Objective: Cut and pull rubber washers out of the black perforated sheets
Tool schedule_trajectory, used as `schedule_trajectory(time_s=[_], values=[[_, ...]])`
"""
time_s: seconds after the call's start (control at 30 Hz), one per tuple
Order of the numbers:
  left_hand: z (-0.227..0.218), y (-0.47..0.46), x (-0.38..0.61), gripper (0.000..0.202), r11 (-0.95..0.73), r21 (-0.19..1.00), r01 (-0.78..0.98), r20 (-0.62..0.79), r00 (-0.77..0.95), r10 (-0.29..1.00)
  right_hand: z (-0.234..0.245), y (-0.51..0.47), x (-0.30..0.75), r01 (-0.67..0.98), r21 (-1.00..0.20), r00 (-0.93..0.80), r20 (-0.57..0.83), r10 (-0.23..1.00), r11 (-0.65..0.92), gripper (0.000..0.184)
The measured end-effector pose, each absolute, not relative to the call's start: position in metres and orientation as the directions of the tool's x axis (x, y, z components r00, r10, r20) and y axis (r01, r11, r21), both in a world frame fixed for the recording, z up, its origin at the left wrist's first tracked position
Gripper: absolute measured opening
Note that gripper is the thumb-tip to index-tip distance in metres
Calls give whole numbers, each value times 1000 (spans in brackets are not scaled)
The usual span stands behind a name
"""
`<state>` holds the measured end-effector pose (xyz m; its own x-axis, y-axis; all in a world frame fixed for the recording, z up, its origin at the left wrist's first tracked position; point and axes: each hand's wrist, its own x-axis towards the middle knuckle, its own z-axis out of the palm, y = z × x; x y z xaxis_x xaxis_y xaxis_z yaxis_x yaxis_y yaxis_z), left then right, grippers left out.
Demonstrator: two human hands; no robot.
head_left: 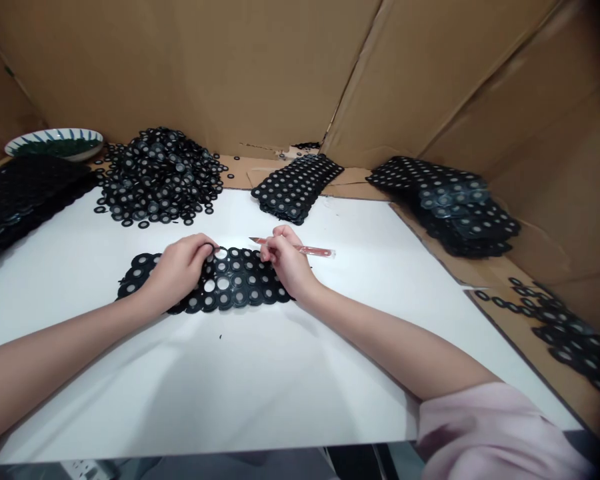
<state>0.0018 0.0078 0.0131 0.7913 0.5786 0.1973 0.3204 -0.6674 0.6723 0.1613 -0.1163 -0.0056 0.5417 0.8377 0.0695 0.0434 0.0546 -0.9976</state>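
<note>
One black ring sheet [237, 281] under left hand [179, 268].

Enclosure of brown cardboard walls [200, 67] — rear, left and right — around a white tabletop [370, 227]; a dark, slanting seam [354, 72] divides the rear panel from its neighbour; bare cardboard sheeting [460, 268] borders the white surface at right; soft shadow [190, 400] darkens the near portion; a white socket strip [86, 469] lies below the front edge, lower left.

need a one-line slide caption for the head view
Left hand on a sheet of black rings, right hand holding a slim pointed tool.
</note>
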Motion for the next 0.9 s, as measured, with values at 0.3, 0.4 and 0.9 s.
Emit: schedule_trajectory(time_s=[0.3,0.4,0.9], values=[[22,-14,-9,25,-871,440,218,615,634,469,18,-132,138,369,-914,393,318,862,169,19],[19,-31,-13,26,-919,390,50,622,722,303,22,-138,128,504,-842,222,342,913,193,21],[7,-3,-6,30,-868,349,353,318,827,464,69,-205,229,890,-250,449,617,646,-381,28]])
